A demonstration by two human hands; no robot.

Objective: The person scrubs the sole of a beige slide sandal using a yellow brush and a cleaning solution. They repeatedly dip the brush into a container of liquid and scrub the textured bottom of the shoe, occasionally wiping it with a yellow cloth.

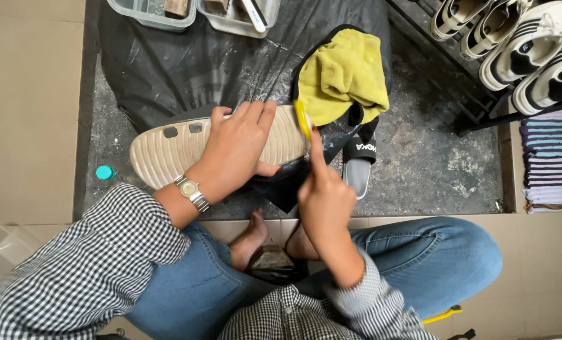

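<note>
My left hand (234, 151) grips a slide sandal (174, 150) turned sole up, its pale ribbed sole lying across the middle of the view. My right hand (324, 195) holds a small yellow brush (302, 118) against the toe end of that sole, index finger stretched along it. A yellow cloth (344, 72) lies just beyond the toe. The other sandal (358, 165), grey with a black strap, sits on the floor to the right of my right hand.
A black plastic sheet (186, 63) covers the dark floor. Two clear tubs (158, 11) stand at the top. White sneakers (520, 44) sit on a rack at top right. A striped mat (553, 157) lies right. A teal cap (104, 172) lies left.
</note>
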